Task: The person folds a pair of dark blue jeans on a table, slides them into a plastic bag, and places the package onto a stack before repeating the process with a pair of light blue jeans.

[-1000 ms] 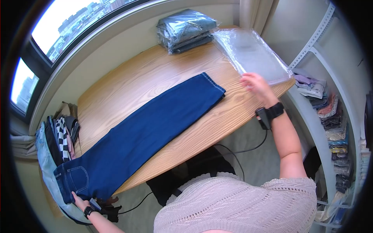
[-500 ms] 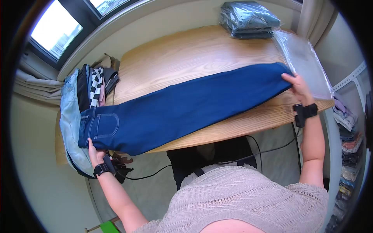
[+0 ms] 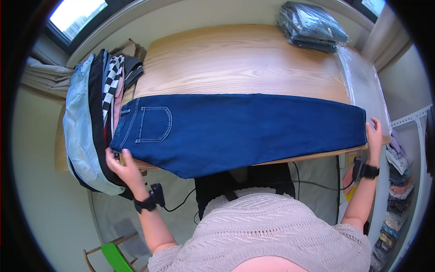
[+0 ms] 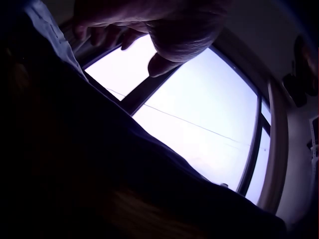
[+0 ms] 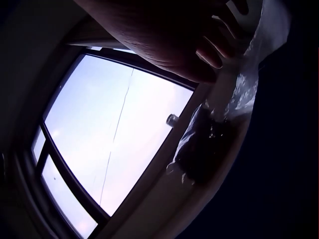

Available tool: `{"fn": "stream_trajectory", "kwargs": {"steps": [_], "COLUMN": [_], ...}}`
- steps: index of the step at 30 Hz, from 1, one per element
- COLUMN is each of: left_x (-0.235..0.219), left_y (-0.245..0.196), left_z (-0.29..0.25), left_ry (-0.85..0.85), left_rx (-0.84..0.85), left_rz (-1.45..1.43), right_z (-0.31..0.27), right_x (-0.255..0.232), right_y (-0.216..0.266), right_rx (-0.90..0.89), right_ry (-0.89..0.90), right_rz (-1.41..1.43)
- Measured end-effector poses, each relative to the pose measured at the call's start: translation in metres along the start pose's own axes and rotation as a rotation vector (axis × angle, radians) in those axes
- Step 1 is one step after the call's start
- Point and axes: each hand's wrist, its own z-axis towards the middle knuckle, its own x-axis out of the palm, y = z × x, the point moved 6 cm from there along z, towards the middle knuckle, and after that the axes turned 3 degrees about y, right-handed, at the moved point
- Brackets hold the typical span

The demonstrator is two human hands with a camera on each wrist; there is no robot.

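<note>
A pair of dark blue jeans point(image 3: 217, 131), folded lengthwise, lies flat along the table's near edge in the head view. Its waistband and white-stitched back pocket point(image 3: 154, 124) are at the left, the leg hems at the right. My left hand point(image 3: 126, 171) is at the lower waistband corner, thumb and fingers spread apart. In the left wrist view that hand point(image 4: 174, 25) shows loosely bent fingers with nothing between them. Beside the hem is my right hand point(image 3: 374, 140), fingers pointing away from me. The right wrist view shows this hand point(image 5: 164, 40) with its fingers relaxed and separated.
Bagged folded jeans point(image 3: 312, 27) are stacked at the back right of the wooden table point(image 3: 217, 59). Clear plastic bags point(image 3: 360, 81) lie along its right end. Several garments point(image 3: 84, 122) drape over the left end. Shelves of folded clothes point(image 3: 398, 190) stand at right.
The right hand reached from beside the bags to the hem, held it, and let go. The jeans swung from slanted to parallel with the near edge. The left hand released the waistband.
</note>
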Motion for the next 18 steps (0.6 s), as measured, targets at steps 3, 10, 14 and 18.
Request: {"fn": "stream_trajectory", "kwargs": {"steps": [3, 10, 14, 18], "left_x": [0.015, 0.047, 0.046, 0.045], "left_y": [-0.085, -0.109, -0.105, -0.107], "left_z": [-0.038, -0.099, -0.097, -0.096], "left_ry": [0.661, 1.031, 0.941, 0.884], "left_rx": [0.405, 0.565, 0.571, 0.571], "left_rz": [-0.146, 0.048, 0.007, 0.0], "right_z": [-0.05, -0.086, -0.077, -0.06], "right_x": [0.046, 0.143, 0.192, 0.219], "right_y": [0.132, 0.288, 0.309, 0.313], "right_rx": [-0.146, -0.462, -0.271, -0.375], "right_ry": [0.41, 0.872, 0.907, 0.861], "right_rz": [0.269, 0.168, 0.043, -0.104]}}
